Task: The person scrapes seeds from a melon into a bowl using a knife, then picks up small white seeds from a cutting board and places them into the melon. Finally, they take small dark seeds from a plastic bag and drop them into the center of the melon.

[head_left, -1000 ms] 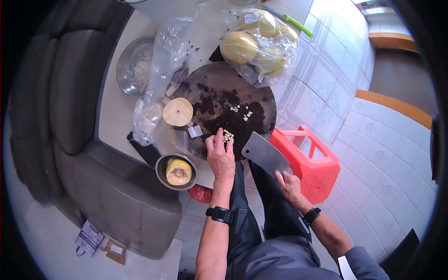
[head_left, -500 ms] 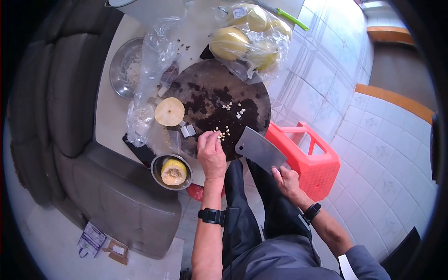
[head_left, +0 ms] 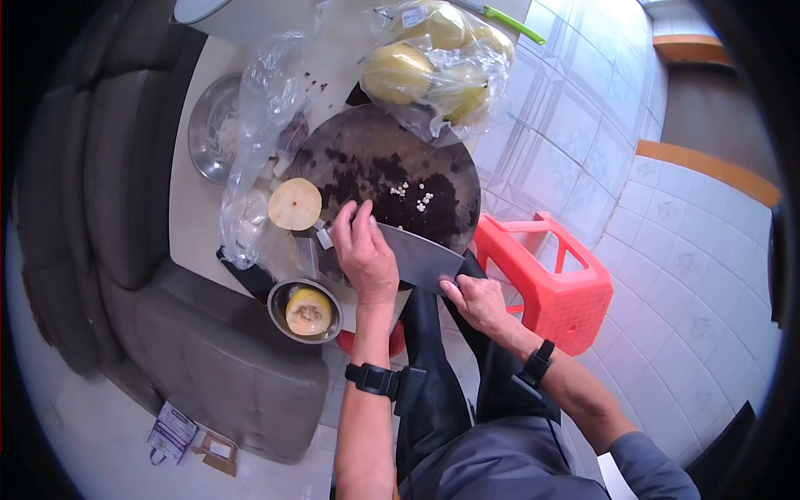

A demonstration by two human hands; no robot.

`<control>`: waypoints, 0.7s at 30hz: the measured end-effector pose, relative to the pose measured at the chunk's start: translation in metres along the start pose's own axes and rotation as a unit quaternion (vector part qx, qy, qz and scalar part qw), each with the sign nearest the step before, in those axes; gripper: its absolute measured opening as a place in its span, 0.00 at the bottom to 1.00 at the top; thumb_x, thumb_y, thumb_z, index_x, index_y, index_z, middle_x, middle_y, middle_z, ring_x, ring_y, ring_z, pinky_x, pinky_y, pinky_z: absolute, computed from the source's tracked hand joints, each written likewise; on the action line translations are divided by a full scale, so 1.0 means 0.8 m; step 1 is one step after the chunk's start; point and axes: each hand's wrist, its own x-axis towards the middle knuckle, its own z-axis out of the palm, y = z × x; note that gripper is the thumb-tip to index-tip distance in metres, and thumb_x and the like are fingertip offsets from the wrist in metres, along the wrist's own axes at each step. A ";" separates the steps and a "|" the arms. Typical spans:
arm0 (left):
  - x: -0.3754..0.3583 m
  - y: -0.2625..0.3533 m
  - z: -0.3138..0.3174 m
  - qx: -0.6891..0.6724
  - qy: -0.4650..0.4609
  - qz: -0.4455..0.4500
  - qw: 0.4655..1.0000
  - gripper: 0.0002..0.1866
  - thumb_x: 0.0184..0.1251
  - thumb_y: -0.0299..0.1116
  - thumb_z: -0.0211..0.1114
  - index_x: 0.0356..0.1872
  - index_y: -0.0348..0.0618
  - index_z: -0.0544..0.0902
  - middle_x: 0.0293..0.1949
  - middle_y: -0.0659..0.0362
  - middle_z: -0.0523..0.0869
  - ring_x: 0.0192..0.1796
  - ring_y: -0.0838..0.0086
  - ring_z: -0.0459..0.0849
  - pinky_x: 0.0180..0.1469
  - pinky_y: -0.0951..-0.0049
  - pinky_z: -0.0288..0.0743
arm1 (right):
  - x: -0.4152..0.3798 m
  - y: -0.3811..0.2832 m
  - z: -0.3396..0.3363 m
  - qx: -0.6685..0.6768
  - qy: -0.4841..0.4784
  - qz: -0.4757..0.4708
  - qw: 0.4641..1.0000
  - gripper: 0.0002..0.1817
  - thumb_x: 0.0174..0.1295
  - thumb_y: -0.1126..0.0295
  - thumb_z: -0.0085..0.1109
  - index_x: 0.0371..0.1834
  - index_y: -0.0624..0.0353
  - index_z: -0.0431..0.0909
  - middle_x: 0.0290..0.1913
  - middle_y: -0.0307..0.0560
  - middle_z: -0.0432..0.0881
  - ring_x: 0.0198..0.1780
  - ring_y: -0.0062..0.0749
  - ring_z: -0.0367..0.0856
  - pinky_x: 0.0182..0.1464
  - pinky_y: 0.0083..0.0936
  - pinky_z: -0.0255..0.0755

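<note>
My right hand [head_left: 479, 302] grips a cleaver [head_left: 421, 260] by its handle, the broad blade reaching left over the near part of the round, dark-stained chopping board [head_left: 333, 137]. My left hand [head_left: 365, 260] is at the far end of the blade, fingers stretched up and slightly apart; it hides the blade's tip. Beyond the blade, small pale bits [head_left: 424, 202] lie in little clusters on the board. Left of my left hand are white cut pieces [head_left: 324, 238] and a halved pale fruit [head_left: 294, 204], cut face up.
A small metal bowl [head_left: 275, 321] holds a yellow-skinned fruit piece [head_left: 307, 310]. A larger metal bowl [head_left: 200, 137] with pale shreds stands behind a clear plastic bag [head_left: 262, 108]. Bagged yellow fruit [head_left: 400, 73] and a green-handled tool [head_left: 515, 25] lie at the back. A red stool [head_left: 562, 292] stands right.
The cleaver has swung left across the near board with my right hand, covering the nearest pale bits. My left hand has gone from pinched fingers to stretched fingers and moved slightly left.
</note>
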 end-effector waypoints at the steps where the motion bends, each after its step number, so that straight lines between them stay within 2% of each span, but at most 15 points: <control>1: 0.006 0.000 0.007 0.012 -0.002 0.038 0.999 0.14 0.66 0.21 0.58 0.52 0.39 0.80 0.55 0.49 0.76 0.58 0.53 0.75 0.60 0.57 0.70 | 0.004 0.000 0.002 0.002 0.002 0.002 1.000 0.27 0.69 0.49 0.52 0.19 0.62 0.73 0.20 0.58 0.78 0.24 0.53 0.80 0.30 0.42 0.74; 3: 0.018 -0.002 0.019 0.031 -0.022 0.064 0.997 0.16 0.65 0.21 0.59 0.54 0.39 0.79 0.58 0.47 0.74 0.61 0.52 0.73 0.61 0.56 0.70 | 0.012 0.003 0.004 0.008 0.001 -0.011 1.000 0.28 0.69 0.49 0.52 0.18 0.62 0.73 0.19 0.57 0.78 0.24 0.52 0.80 0.30 0.42 0.74; 5: 0.030 -0.005 0.033 0.081 -0.018 0.135 0.987 0.20 0.64 0.21 0.59 0.58 0.38 0.76 0.61 0.46 0.71 0.63 0.50 0.71 0.63 0.55 0.67 | 0.016 0.003 0.004 0.000 -0.011 -0.004 1.000 0.28 0.69 0.48 0.51 0.18 0.62 0.74 0.19 0.57 0.78 0.24 0.52 0.81 0.30 0.42 0.75; 6: 0.033 -0.007 0.039 0.095 -0.036 0.133 0.986 0.24 0.64 0.23 0.59 0.63 0.38 0.71 0.66 0.45 0.66 0.67 0.48 0.66 0.67 0.52 0.63 | 0.018 0.003 0.004 -0.007 -0.025 -0.001 1.000 0.29 0.69 0.48 0.51 0.18 0.62 0.74 0.19 0.57 0.78 0.25 0.52 0.81 0.30 0.42 0.75; 7: 0.033 -0.008 0.046 0.094 -0.041 0.135 0.986 0.24 0.64 0.23 0.59 0.63 0.38 0.71 0.66 0.45 0.66 0.67 0.48 0.66 0.67 0.52 0.63 | 0.018 0.005 0.005 -0.005 -0.025 0.004 1.000 0.29 0.69 0.48 0.51 0.18 0.62 0.74 0.19 0.57 0.78 0.25 0.52 0.81 0.30 0.42 0.75; 9: 0.033 -0.006 0.058 0.108 -0.013 0.110 0.988 0.26 0.68 0.28 0.58 0.67 0.40 0.67 0.69 0.44 0.61 0.70 0.45 0.61 0.70 0.48 0.58 | 0.018 0.007 0.008 0.001 -0.033 0.006 0.999 0.29 0.69 0.48 0.50 0.18 0.62 0.75 0.19 0.58 0.79 0.25 0.51 0.81 0.31 0.42 0.75; 10: 0.033 -0.006 0.062 0.145 -0.017 0.108 0.983 0.27 0.71 0.34 0.55 0.69 0.42 0.64 0.72 0.43 0.57 0.73 0.43 0.56 0.71 0.44 0.53 | 0.020 0.009 0.010 0.005 -0.035 0.011 0.999 0.29 0.69 0.48 0.50 0.18 0.62 0.75 0.19 0.58 0.79 0.25 0.51 0.81 0.31 0.42 0.75; 14: 0.030 0.006 0.071 0.202 -0.022 0.087 0.975 0.27 0.73 0.40 0.52 0.70 0.42 0.63 0.72 0.42 0.57 0.73 0.43 0.56 0.72 0.42 0.50 | 0.025 0.015 0.011 -0.001 -0.067 0.031 0.997 0.29 0.69 0.47 0.49 0.19 0.61 0.76 0.20 0.57 0.80 0.27 0.51 0.82 0.32 0.43 0.75; 16: 0.025 0.011 0.078 0.213 -0.005 0.028 0.977 0.29 0.75 0.46 0.48 0.71 0.42 0.61 0.73 0.42 0.56 0.74 0.44 0.55 0.72 0.41 0.48 | 0.021 0.020 0.007 -0.001 -0.077 0.032 0.996 0.30 0.69 0.45 0.47 0.20 0.61 0.77 0.21 0.56 0.80 0.28 0.51 0.83 0.33 0.43 0.75; 21: 0.027 0.011 0.080 0.210 0.011 -0.002 0.978 0.31 0.76 0.50 0.45 0.71 0.41 0.59 0.74 0.42 0.55 0.74 0.45 0.54 0.72 0.41 0.46 | 0.039 0.020 -0.019 -0.017 -0.115 0.027 0.993 0.32 0.69 0.43 0.45 0.20 0.61 0.77 0.21 0.56 0.81 0.28 0.50 0.83 0.33 0.42 0.75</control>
